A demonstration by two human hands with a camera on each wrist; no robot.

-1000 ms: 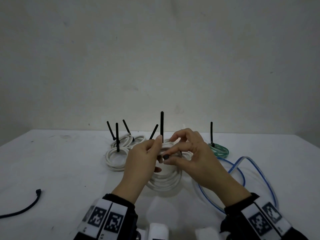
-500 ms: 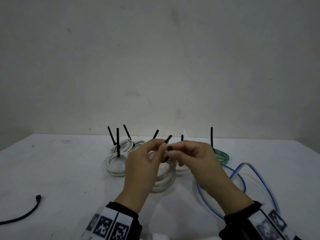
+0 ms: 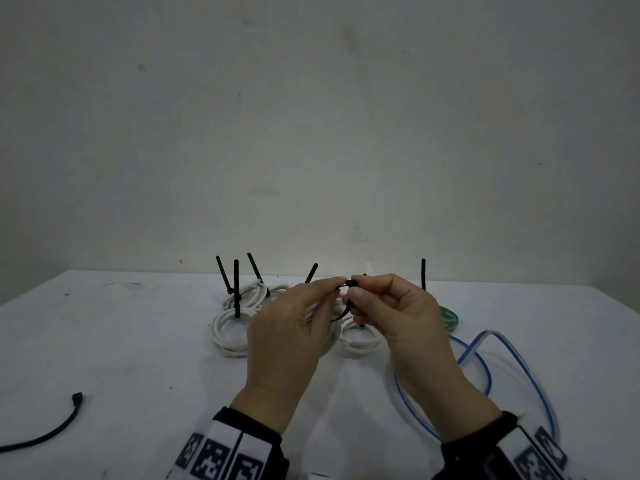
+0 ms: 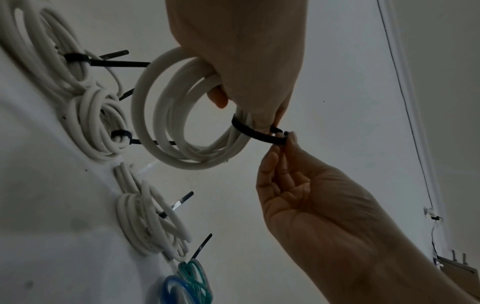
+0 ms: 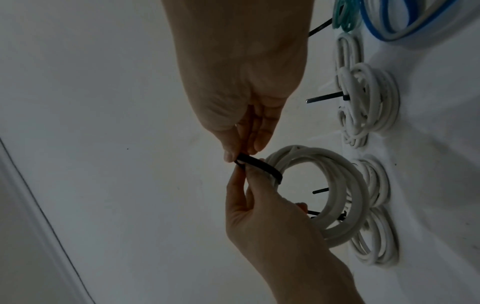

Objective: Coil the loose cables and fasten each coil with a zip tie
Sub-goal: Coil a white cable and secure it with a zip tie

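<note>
My left hand (image 3: 337, 285) holds a white cable coil (image 4: 166, 123) lifted above the table, its fingers curled round the bundle. A black zip tie (image 4: 257, 134) loops around the coil strands. My right hand (image 3: 353, 291) pinches the zip tie's end between thumb and forefinger, right against the left fingertips. In the right wrist view the right hand (image 5: 241, 156) pinches the zip tie (image 5: 257, 164), and the left hand (image 5: 246, 172) meets it from below with the coil (image 5: 337, 174) hanging beside it. From the head, the left hand hides most of the coil.
Several white coils (image 3: 235, 327) tied with black zip ties lie on the white table (image 3: 138, 341) behind my hands. A small green coil (image 3: 448, 318) lies at the right, a loose blue cable (image 3: 485, 358) nearer. A black cable end (image 3: 52, 431) lies at the left.
The zip tie's tail, upright a second ago, is now bent over into a loop, its end at my fingertips. Both hands and the coil have risen off the table.
</note>
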